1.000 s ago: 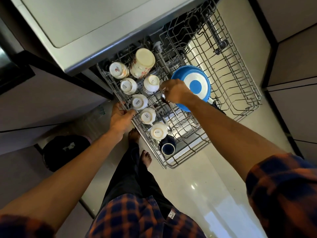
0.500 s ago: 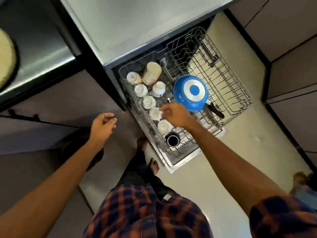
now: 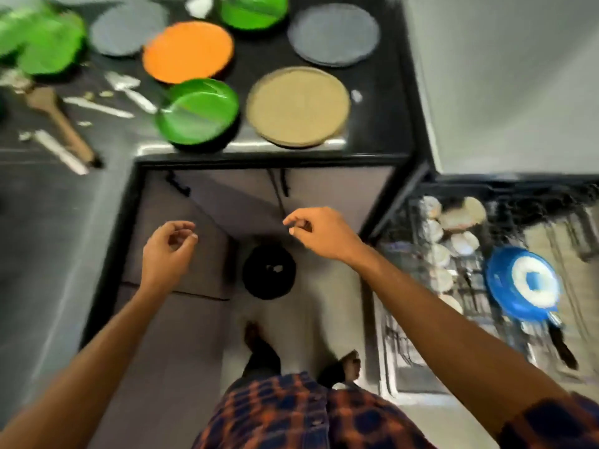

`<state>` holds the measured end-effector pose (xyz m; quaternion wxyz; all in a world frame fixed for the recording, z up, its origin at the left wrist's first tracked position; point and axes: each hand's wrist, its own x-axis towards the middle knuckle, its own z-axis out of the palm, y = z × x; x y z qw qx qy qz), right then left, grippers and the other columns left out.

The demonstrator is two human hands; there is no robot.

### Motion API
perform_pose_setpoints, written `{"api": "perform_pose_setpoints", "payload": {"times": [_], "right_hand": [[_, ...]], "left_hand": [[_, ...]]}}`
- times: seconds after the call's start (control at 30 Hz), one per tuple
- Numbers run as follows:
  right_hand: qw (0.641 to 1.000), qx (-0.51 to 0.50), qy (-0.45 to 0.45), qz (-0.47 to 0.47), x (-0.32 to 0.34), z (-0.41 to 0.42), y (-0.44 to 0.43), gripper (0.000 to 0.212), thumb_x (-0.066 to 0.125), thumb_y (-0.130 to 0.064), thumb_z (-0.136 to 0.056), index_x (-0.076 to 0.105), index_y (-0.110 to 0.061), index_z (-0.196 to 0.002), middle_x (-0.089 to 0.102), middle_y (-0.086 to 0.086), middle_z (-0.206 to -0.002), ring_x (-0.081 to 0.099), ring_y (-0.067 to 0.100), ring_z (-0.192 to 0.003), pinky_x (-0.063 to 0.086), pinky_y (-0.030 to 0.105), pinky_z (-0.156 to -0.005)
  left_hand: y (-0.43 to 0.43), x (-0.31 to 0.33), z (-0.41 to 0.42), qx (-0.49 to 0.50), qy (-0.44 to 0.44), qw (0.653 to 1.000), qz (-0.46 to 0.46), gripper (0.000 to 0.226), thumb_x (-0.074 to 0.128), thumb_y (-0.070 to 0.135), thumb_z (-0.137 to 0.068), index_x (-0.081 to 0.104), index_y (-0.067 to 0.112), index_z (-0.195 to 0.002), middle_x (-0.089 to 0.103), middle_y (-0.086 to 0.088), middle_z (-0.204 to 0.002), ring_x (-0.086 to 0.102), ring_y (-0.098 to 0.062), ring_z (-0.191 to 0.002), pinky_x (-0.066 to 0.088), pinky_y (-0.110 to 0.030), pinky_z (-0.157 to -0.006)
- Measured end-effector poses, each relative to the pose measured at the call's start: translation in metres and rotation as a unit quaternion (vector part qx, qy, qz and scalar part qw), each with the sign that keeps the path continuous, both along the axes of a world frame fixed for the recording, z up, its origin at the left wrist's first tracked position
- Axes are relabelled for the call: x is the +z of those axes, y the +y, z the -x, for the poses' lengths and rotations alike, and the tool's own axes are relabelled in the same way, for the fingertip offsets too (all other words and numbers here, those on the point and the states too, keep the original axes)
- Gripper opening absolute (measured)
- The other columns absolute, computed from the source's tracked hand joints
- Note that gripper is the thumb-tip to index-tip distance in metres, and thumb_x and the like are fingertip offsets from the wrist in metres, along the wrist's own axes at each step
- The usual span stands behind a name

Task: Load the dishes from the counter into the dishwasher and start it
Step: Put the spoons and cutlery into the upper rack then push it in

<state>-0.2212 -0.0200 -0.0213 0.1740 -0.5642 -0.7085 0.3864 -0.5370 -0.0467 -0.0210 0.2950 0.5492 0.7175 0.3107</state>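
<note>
A: Where does the load stand?

B: Most of it lies on the surface (image 3: 393, 102), with plates across the right end and cutlery toward the left. The rack (image 3: 398, 335) is pulled out low at the right. It holds cups (image 3: 465, 243) and a blue pan (image 3: 525, 283), though blur hides how much room is left.

A: And the hands?

B: The left hand (image 3: 167, 251) and right hand (image 3: 321, 234) hang in front of the near edge. Their fingers are loosely curled and they hold nothing.

A: What could go wrong?

B: The biggest risk, I think, is the tan plate (image 3: 298, 106) at the near right corner and the green plate (image 3: 197, 115) beside it. Both lie close to the near edge. A careless reach over them for the orange plate (image 3: 188, 51) or a grey plate (image 3: 334, 34) could knock one to the floor (image 3: 324, 303).

A: Anything by the rack?

B: It juts out just beside a bare foot (image 3: 351, 364), so turning with a plate in hand could mean a trip. The pan takes up room, so plates may crowd it.

A: Smaller things?

B: The cutlery (image 3: 97, 106) is thin and scattered, and a hasty pinch could drop a piece.
</note>
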Motion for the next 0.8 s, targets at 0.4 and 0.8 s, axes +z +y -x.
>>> {"api": "perform_pose_setpoints", "payload": {"times": [0.4, 0.8], "right_hand": [[0.982, 0.185, 0.017, -0.039, 0.046, 0.335, 0.095, 0.019, 0.066, -0.027, -0.088, 0.075, -0.031, -0.105, 0.065, -0.019, -0.076, 0.062, 0.003, -0.079, 0.054, 0.034, -0.087], [0.953, 0.288, 0.004, -0.097, 0.050, 0.592, 0.112, 0.030, 0.065, -0.019, -0.088, 0.071, -0.023, -0.117, 0.068, 0.003, -0.114, 0.064, 0.023, -0.105, 0.049, 0.036, -0.095]], "left_hand": [[-0.019, 0.017, 0.258, 0.191, 0.115, 0.972, -0.077, 0.031, 0.060, 0.030, -0.078, 0.072, 0.013, -0.100, 0.066, -0.001, -0.099, 0.061, -0.022, -0.093, 0.043, -0.031, -0.085], [-0.027, -0.004, 0.372, 0.305, 0.277, 0.911, 0.016, 0.037, 0.071, 0.053, -0.078, 0.065, 0.029, -0.105, 0.056, 0.001, -0.110, 0.052, -0.027, -0.107, 0.038, -0.042, -0.086]]}}
